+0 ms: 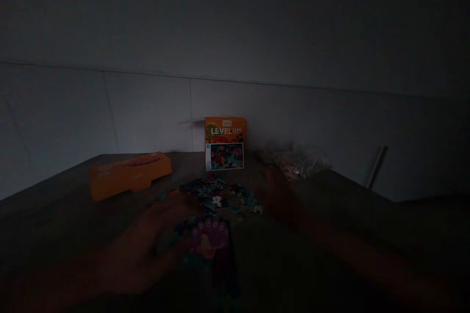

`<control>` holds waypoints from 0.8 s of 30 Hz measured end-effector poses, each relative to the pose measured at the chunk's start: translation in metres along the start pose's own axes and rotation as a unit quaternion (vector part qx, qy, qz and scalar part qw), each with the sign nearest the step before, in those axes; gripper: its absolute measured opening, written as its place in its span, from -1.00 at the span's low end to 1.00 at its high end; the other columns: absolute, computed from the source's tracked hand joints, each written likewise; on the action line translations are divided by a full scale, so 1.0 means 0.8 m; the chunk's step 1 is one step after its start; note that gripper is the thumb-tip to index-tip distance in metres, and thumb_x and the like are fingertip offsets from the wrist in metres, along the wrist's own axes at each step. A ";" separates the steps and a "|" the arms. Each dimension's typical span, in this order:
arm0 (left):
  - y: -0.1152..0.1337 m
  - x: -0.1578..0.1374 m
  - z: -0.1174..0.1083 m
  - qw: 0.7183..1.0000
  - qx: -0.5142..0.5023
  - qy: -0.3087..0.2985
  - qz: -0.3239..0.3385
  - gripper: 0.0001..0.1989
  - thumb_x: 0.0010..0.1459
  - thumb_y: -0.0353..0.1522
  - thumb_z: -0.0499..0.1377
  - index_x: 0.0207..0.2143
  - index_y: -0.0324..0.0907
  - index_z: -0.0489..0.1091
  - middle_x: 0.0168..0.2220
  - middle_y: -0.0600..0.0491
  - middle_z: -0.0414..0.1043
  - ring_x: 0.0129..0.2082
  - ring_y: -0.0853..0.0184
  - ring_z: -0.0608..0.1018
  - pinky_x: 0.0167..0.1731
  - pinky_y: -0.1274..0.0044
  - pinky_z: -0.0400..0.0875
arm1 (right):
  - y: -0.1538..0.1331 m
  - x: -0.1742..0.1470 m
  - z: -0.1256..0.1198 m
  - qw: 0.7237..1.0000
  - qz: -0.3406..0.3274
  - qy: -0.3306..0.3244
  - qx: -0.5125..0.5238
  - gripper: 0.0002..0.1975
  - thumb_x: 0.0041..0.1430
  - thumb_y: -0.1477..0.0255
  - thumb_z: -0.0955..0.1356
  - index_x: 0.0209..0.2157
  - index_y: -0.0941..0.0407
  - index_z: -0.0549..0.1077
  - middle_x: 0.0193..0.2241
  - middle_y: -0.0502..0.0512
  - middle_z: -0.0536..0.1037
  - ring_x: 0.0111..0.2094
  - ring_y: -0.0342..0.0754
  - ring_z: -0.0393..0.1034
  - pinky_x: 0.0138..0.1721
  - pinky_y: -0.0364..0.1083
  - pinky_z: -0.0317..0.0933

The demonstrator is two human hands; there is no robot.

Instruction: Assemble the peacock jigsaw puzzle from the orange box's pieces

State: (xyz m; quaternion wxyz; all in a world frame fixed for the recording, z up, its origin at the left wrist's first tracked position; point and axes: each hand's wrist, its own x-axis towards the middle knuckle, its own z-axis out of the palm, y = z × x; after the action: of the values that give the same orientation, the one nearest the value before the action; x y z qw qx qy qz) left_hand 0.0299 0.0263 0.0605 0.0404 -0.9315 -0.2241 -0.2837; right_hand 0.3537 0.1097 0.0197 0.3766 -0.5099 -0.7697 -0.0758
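The scene is very dark and both hands are blurred. My left hand (150,239) reaches in from the lower left, thumb and fingers apart, beside a partly assembled jigsaw puzzle (211,239) with a purple figure on it. Its fingertips are near the puzzle's left edge; I make out nothing held. Right of a heap of loose puzzle pieces (205,187) is my right hand (281,198), its fingers apparently spread and nothing visible in them. Closest to it lies a smaller cluster of teal and pale pieces (246,203).
An orange puzzle box (225,129) marked "LEVEL UP!" stands upright at the back, a picture card (226,157) on its front. Another orange box part (130,176) lies at the left. Clear plastic bags (297,161) of pieces rest at the back right, before a pale wall (154,107).
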 end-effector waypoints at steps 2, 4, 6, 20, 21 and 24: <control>0.005 -0.006 0.027 0.997 -0.012 -0.072 0.033 -0.37 0.22 -0.40 0.15 0.31 -0.13 0.06 0.27 -0.12 0.25 0.23 0.03 0.35 0.14 0.22 0.41 | -0.004 -0.025 0.015 0.999 0.031 -0.039 -0.013 -0.60 0.26 0.35 0.34 0.07 0.24 0.40 0.01 0.36 0.46 0.04 0.20 0.36 0.06 0.19 0.27; 0.009 -0.008 0.046 0.987 -0.033 -0.150 0.048 -0.23 0.16 -0.42 0.19 0.36 -0.11 -0.05 0.35 -0.11 0.10 0.32 0.01 0.22 0.22 0.19 0.32 | -0.012 -0.042 0.022 0.995 0.040 -0.083 -0.027 -0.53 0.23 0.35 0.33 0.12 0.29 0.38 0.02 0.43 0.46 0.04 0.25 0.35 0.08 0.19 0.25; 0.009 -0.008 0.056 0.981 -0.059 -0.181 0.029 -0.22 0.15 -0.44 0.19 0.37 -0.08 -0.06 0.37 -0.10 0.07 0.33 0.05 0.21 0.22 0.22 0.33 | -0.020 -0.047 0.020 0.991 0.031 -0.122 -0.043 -0.48 0.22 0.36 0.31 0.17 0.29 0.34 0.07 0.44 0.43 0.08 0.27 0.32 0.12 0.21 0.21; 0.016 0.004 0.052 0.983 -0.102 -0.149 -0.003 -0.38 0.14 -0.49 0.15 0.25 -0.12 0.16 0.28 -0.13 0.22 0.27 0.10 0.32 0.18 0.25 0.36 | 0.001 -0.032 0.014 0.987 0.027 -0.156 -0.007 -0.37 0.04 0.38 0.38 0.18 0.23 0.33 0.13 0.36 0.41 0.14 0.22 0.32 0.17 0.18 0.18; 0.017 0.004 0.052 0.985 -0.091 -0.148 0.001 -0.40 0.13 -0.49 0.15 0.24 -0.14 0.18 0.26 -0.14 0.24 0.25 0.09 0.34 0.16 0.25 0.38 | -0.001 -0.031 0.011 0.987 0.025 -0.158 0.000 -0.41 0.05 0.39 0.37 0.15 0.23 0.36 0.12 0.35 0.43 0.12 0.22 0.33 0.16 0.17 0.19; 0.018 0.001 0.056 0.992 -0.038 -0.122 0.001 -0.55 0.11 -0.49 0.13 0.09 -0.19 0.31 0.07 -0.14 0.39 0.04 0.10 0.46 0.00 0.29 0.46 | -0.013 -0.031 0.000 0.985 0.013 -0.171 0.019 -0.65 0.17 0.39 0.28 -0.04 0.18 0.50 -0.07 0.28 0.56 -0.05 0.16 0.45 0.02 0.12 0.28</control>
State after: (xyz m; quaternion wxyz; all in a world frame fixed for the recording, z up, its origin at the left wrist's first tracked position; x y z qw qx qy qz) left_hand 0.0595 0.0228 0.0240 -0.0224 -0.9603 -0.2156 -0.1758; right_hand 0.3497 0.0871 0.0063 0.2498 -0.5181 -0.8174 0.0320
